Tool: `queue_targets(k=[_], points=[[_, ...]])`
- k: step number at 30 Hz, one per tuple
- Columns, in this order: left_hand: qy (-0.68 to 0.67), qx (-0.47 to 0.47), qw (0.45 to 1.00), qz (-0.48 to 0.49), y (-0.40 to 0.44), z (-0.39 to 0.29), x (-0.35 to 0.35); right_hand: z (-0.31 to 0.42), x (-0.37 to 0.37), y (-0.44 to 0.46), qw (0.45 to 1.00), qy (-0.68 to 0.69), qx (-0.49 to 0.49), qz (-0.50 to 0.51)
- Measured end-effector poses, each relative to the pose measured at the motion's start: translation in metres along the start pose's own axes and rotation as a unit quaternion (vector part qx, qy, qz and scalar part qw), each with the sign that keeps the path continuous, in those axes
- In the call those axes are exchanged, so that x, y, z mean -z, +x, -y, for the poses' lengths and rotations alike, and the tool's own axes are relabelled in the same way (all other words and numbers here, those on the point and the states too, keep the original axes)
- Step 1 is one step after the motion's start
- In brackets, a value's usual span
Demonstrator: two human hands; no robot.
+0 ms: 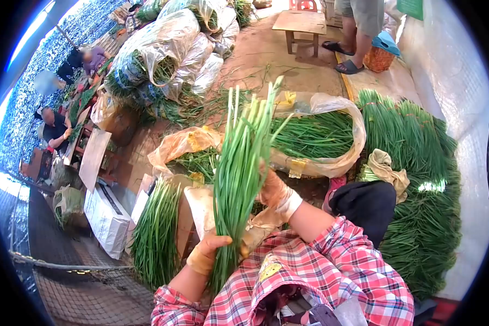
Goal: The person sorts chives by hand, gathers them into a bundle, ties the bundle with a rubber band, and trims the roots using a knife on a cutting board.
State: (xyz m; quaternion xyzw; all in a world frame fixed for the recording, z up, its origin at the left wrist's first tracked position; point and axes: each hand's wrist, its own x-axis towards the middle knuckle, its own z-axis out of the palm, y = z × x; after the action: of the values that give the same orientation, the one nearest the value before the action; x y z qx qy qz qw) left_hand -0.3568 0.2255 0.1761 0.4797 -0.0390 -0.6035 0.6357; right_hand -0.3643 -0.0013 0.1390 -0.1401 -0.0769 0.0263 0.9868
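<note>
A long bunch of green stalks (236,168) stands nearly upright before my chest, pale ends at the top. My left hand (209,252), wrapped at the wrist, closes round its lower part. Higher up, on the right side of the bunch, my right hand (274,190) grips it, with its fingers partly hidden behind the stalks. Behind the bunch are an open plastic bag with loose greens (193,163) and a larger bag of greens (318,133). Another pile of stalks (156,233) lies to the left of my left hand.
Stacked green bundles (424,228) fill the right side, with a beige cloth (388,174) beside them. Large wrapped bales (157,49) and a low wooden table (300,23) stand farther back. A person stands at the upper right; other people sit at the left. A rope (70,266) crosses the lower left.
</note>
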Motion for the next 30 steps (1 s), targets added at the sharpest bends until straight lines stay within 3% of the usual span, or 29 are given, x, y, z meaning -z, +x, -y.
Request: queue_targets(k=[1,4,7,9,10,11,13,15,17,19,20,21,22,24,25,27,29,30], points=[[0.001,0.0,1.0,0.003,0.001,-0.002,0.004,-0.003,0.009,0.004,1.0,0.012,0.002,-0.017],[0.074,-0.18,0.98,-0.031,-0.007,-0.023,-0.008,-0.005,0.008,0.002,0.999,0.009,0.01,-0.052],[0.114,-0.233,0.965,-0.022,0.007,-0.021,-0.002,-0.014,-0.002,0.004,0.988,0.072,-0.037,-0.132],[0.325,-0.321,0.886,-0.075,0.035,-0.006,0.001,-0.031,-0.004,0.006,0.98,0.05,0.043,-0.186],[0.175,-0.244,0.949,-0.092,0.036,-0.001,-0.023,-0.032,-0.002,0.006,0.98,0.051,0.042,-0.185],[0.257,-0.328,0.899,-0.135,0.053,0.027,0.003,-0.031,0.002,0.004,0.981,0.106,0.005,-0.163],[0.242,-0.176,0.939,-0.171,0.062,0.032,0.01,-0.03,0.004,-0.002,0.976,0.162,-0.033,-0.145],[0.191,-0.169,0.948,-0.192,0.059,0.037,0.009,-0.026,-0.001,-0.007,0.979,0.123,-0.023,-0.163],[0.142,-0.164,0.953,-0.211,0.051,0.03,0.005,-0.032,0.033,-0.01,0.984,0.156,-0.051,-0.074],[0.094,-0.071,0.976,-0.183,0.03,0.009,-0.011,-0.02,0.042,-0.019,0.989,-0.118,-0.023,-0.08],[0.11,-0.062,0.971,-0.202,0.025,0.005,-0.014,-0.002,0.037,-0.036,0.952,-0.242,-0.111,-0.152],[0.107,-0.061,0.971,-0.203,0.023,0.007,-0.008,0.018,0.047,-0.048,0.902,-0.344,-0.211,-0.153],[0.145,-0.1,0.963,-0.202,0.022,0.012,0.001,0.035,0.043,-0.058,0.905,-0.336,-0.205,-0.16],[0.192,-0.139,0.948,-0.211,0.018,0.019,0.018,0.066,0.043,-0.063,0.879,-0.352,-0.13,-0.294],[0.187,-0.135,0.949,-0.215,0.016,0.021,0.021,0.077,0.032,-0.064,0.864,-0.419,-0.02,-0.28],[0.24,-0.156,0.925,-0.25,0.014,0.02,0.023,0.096,0.003,-0.052,0.841,-0.488,0.092,-0.215],[0.25,-0.158,0.918,-0.263,0.011,0.017,0.02,0.102,-0.054,-0.028,0.751,-0.633,0.017,-0.188],[0.314,-0.158,0.891,-0.286,0.009,0.016,0.019,0.098,-0.053,-0.011,0.66,-0.733,-0.047,-0.154]])
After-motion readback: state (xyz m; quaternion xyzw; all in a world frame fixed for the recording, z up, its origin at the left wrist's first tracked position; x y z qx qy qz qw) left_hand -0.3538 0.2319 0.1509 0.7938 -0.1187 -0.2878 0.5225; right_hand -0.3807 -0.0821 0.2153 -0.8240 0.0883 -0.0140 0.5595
